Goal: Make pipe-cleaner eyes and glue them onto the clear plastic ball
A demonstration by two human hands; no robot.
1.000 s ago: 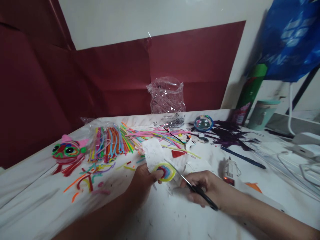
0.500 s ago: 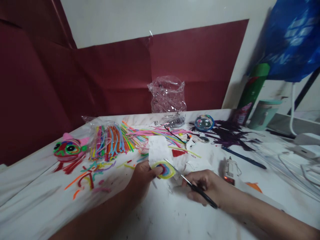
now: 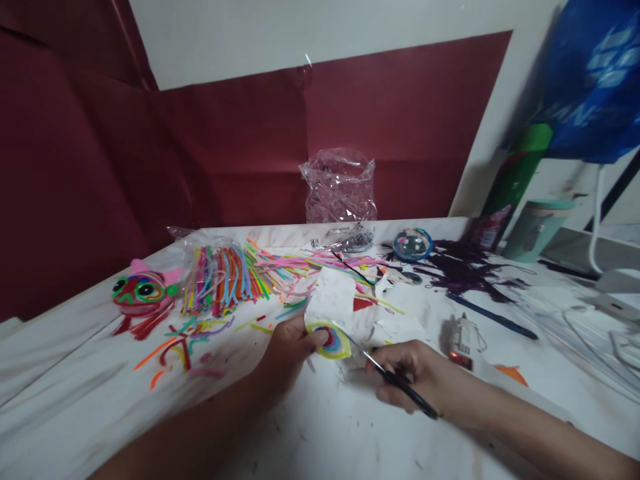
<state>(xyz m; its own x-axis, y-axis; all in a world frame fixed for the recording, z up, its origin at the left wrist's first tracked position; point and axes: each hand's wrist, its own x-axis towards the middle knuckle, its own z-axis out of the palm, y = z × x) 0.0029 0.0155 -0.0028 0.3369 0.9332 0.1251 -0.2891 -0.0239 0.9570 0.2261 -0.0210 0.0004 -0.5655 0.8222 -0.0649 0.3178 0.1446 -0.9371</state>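
My left hand (image 3: 295, 343) pinches a white piece of paper (image 3: 330, 297) that bears a teardrop shape (image 3: 340, 343) in bands of yellow, white, blue and red. The thumb presses on the coloured bands. In my right hand (image 3: 407, 373) is a pair of scissors (image 3: 393, 379) with black handles. Their metal blades point up and left and meet the paper along the right upper edge of the coloured shape. Whether the blades are parted is hard to make out.
Bundled pipe cleaners (image 3: 220, 277) lie at the back left beside a pink pipe-cleaner animal face (image 3: 145, 290). Cut bits (image 3: 180, 353) are scattered in front. To the right are a glue gun (image 3: 464, 337), a blue pen-like stick (image 3: 493, 317), dark purple strands (image 3: 465, 267) and a green cup (image 3: 537, 230).
The white paper has tilted and turned slightly to the right in my left hand. The scissors stay at the shape's edge. The whole view has shifted a little.
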